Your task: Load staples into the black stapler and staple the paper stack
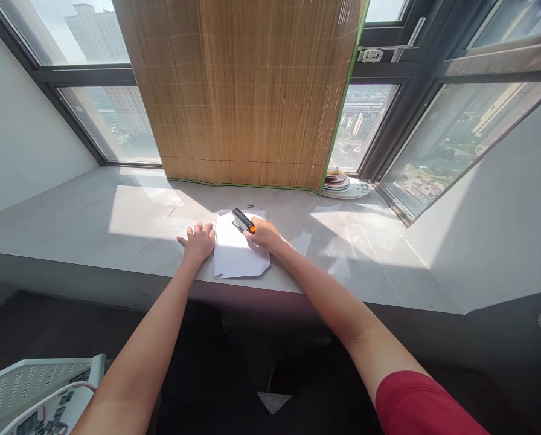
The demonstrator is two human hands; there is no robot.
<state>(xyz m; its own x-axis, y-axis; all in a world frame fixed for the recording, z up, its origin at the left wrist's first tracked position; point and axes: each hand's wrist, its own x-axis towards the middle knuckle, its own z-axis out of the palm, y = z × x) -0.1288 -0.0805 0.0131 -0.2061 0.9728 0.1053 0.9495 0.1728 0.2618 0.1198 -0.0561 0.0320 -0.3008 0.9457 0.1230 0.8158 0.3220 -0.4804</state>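
Observation:
Sheets of white paper (238, 257) lie on the pale window sill in front of me. My right hand (264, 234) is closed round a black stapler (243, 220) with an orange spot near its rear end. The stapler is over the upper part of the paper, its front pointing away and to the left; whether it touches the sheets I cannot tell. My left hand (199, 240) rests with spread fingers on the sill, right beside the paper's left edge. A small dark item (250, 206) lies just beyond the paper, too small to name.
A bamboo blind (256, 90) hangs down to the sill behind the paper. Stacked plates (338, 184) stand at the back right by the window. Clear scraps (303, 243) lie right of the paper. A white slatted plastic object (35, 380) with cables is at lower left.

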